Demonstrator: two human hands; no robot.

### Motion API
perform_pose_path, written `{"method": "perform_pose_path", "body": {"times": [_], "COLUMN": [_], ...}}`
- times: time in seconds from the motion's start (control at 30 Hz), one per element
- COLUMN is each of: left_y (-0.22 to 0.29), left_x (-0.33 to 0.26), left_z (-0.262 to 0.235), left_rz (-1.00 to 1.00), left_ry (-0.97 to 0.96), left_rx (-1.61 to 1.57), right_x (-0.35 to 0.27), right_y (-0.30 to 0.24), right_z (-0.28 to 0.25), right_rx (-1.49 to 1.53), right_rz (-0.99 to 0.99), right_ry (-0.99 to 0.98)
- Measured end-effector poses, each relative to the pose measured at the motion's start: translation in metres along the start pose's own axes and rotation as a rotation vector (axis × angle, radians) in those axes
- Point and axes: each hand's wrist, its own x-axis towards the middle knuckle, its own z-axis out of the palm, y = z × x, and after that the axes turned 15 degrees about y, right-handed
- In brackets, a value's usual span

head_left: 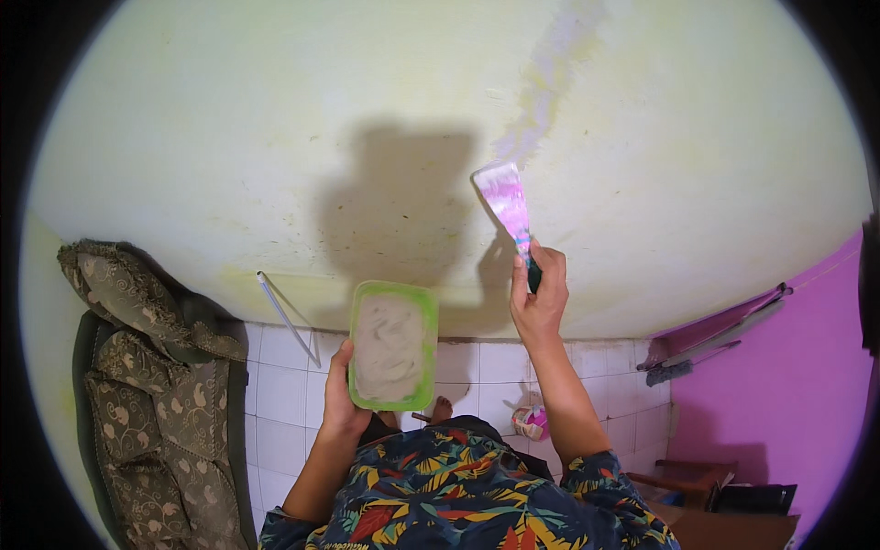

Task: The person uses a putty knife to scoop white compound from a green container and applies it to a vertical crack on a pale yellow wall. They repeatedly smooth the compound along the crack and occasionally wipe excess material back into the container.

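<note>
My right hand is closed round the dark green handle of a putty knife. Pink and white smears coat its flared blade, whose edge is at the pale yellow wall, by the lower end of a lilac-grey filler streak. Whether the blade touches the wall I cannot tell. My left hand grips the left side of a green rectangular plastic tub, its fingers mostly hidden beneath. Greyish-beige paste is spread inside the tub.
A dark patterned sofa stands at the left. A thin pale pole leans on the wall. By my feet sits a pink-and-white pail. At the right are long-handled cleaning tools, a purple wall and brown wooden furniture.
</note>
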Motion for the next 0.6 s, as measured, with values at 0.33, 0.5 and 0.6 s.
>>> {"method": "perform_pose_path", "body": {"times": [0.33,0.5,0.6], "left_y": [-0.007,-0.01,0.0], "left_x": [-0.001,0.027,0.029], "left_z": [0.03,0.023,0.035], "left_rz": [0.132,0.141,0.197], "left_ry": [0.041,-0.014,-0.028], "left_rx": [-0.029,0.031,0.111], "right_x": [-0.015,-0.007,-0.016], "right_y": [-0.036,-0.087,-0.106], "right_z": [-0.073,-0.088,-0.081], "right_rx": [0.226,0.142,0.024], "right_rz": [0.188,0.09,0.075], "right_ry": [-0.54,-0.835,-0.928]}}
